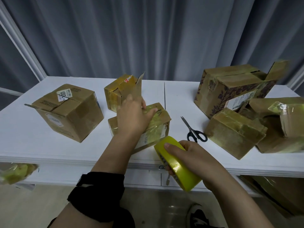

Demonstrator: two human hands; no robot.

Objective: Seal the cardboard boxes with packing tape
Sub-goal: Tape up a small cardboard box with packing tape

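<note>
In the middle of the frame my left hand [133, 116] curls over the top of a small brown cardboard box [160, 129] with yellowish tape on it, gripping it on the white surface [24, 129]. At lower centre my right hand [195, 159] clasps a roll of yellow packing tape [179, 168], just beside that box. Black-handled scissors [195, 133] lie to its right. A larger brown cardboard box [69, 112] stands at left.

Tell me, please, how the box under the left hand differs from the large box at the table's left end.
The held box is smaller and wrapped in glossy yellowish tape; the left box is larger and mostly bare cardboard. The left hand holds the held box; the left box stands untouched. Both are brown cardboard with labels.
</note>
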